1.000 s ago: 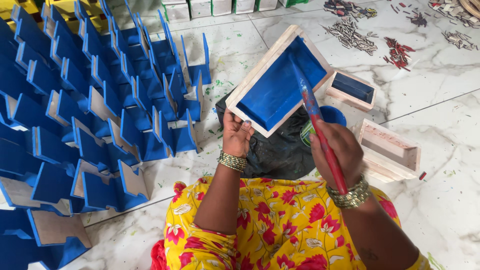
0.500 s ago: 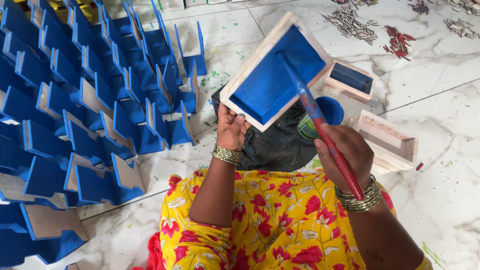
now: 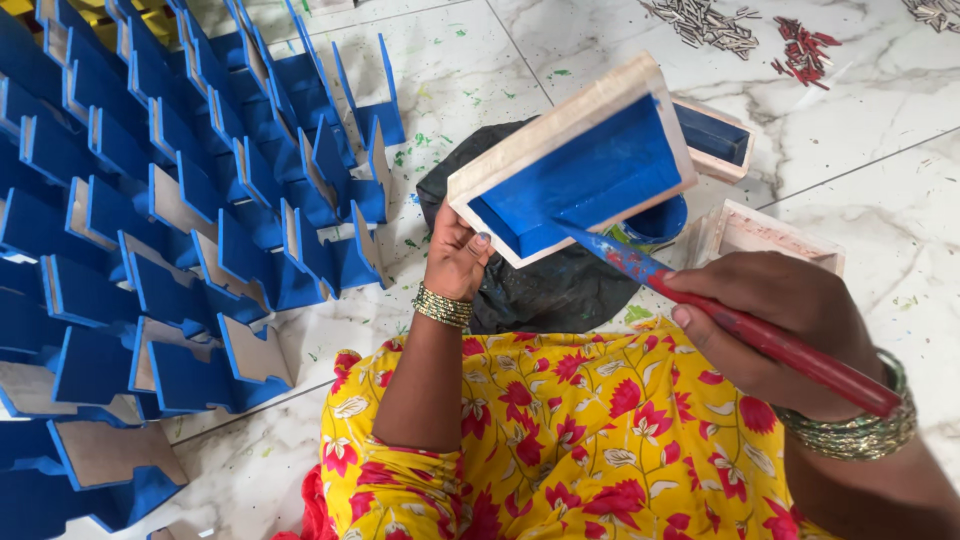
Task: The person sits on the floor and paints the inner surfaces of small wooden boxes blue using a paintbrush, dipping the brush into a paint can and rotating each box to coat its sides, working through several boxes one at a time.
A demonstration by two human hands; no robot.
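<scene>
Head view: my left hand [image 3: 455, 262] grips the tilted wooden tray [image 3: 575, 160], inside already blue; my right hand [image 3: 790, 330] clasps the red-handled brush [image 3: 720, 315] touching its corner. Painted pieces [image 3: 200, 200] crowd the floor; one bare tray [image 3: 765, 235] waits nearby.

Floor workshop: rows of blue-painted wooden pieces [image 3: 200, 220] drying on marble tiles [image 3: 880, 200].

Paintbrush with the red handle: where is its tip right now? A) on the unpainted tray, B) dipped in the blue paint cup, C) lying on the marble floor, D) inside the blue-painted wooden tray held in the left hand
D: the right hand holds the paintbrush with its tip inside the blue-painted wooden tray, which the left hand grips at its lower corner.
</scene>
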